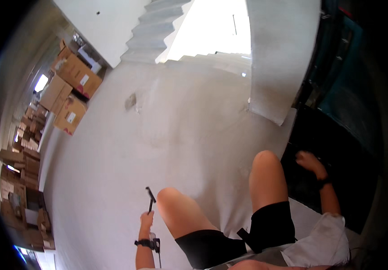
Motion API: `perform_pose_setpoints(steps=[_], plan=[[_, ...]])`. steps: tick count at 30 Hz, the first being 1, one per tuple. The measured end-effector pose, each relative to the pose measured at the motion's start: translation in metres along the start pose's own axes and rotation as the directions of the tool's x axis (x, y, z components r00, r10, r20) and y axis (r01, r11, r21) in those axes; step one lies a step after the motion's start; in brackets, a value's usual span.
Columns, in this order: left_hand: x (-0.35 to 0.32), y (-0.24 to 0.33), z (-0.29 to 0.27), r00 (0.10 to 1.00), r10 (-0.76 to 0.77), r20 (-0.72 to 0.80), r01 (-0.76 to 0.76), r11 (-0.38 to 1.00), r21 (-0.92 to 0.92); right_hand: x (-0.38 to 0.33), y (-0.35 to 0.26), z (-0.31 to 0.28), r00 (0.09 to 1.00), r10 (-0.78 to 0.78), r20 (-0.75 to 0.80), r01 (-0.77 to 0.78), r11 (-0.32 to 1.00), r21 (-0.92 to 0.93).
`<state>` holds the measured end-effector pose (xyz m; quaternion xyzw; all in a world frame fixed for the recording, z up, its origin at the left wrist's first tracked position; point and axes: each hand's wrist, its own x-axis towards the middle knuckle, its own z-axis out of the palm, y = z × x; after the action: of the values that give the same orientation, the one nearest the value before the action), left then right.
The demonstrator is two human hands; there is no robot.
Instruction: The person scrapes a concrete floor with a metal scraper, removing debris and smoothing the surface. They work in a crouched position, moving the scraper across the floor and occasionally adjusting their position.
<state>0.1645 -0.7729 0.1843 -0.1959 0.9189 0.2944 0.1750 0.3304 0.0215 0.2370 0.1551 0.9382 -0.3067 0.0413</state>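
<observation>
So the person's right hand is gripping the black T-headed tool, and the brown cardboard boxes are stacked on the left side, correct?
Not quite: the head view shows the left hand gripping the black T-headed tool, not the right hand. The brown cardboard boxes are indeed stacked on the left side.

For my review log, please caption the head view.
Left hand holding a black T-shaped tool, right hand near a black surface, stacked cardboard boxes at picture left.
</observation>
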Motion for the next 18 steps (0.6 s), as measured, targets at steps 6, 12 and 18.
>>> perform_pose_setpoints(steps=[6,12,18], plan=[[-0.054,-0.016,0.004,1.0,-0.018,0.026,0.024,0.97,-0.243,-0.273,0.199,0.104,0.749,0.638,0.182,-0.613,0.77,-0.176],[-0.088,-0.011,-0.022,1.0,0.021,0.018,-0.014,0.955,-0.298,-0.321,0.148,0.117,0.464,0.598,0.654,-0.785,0.62,-0.011],[-0.075,-0.016,0.013,0.993,0.108,0.055,-0.087,0.952,-0.295,-0.326,0.081,0.14,0.652,0.367,0.664,-0.578,0.807,0.122]])
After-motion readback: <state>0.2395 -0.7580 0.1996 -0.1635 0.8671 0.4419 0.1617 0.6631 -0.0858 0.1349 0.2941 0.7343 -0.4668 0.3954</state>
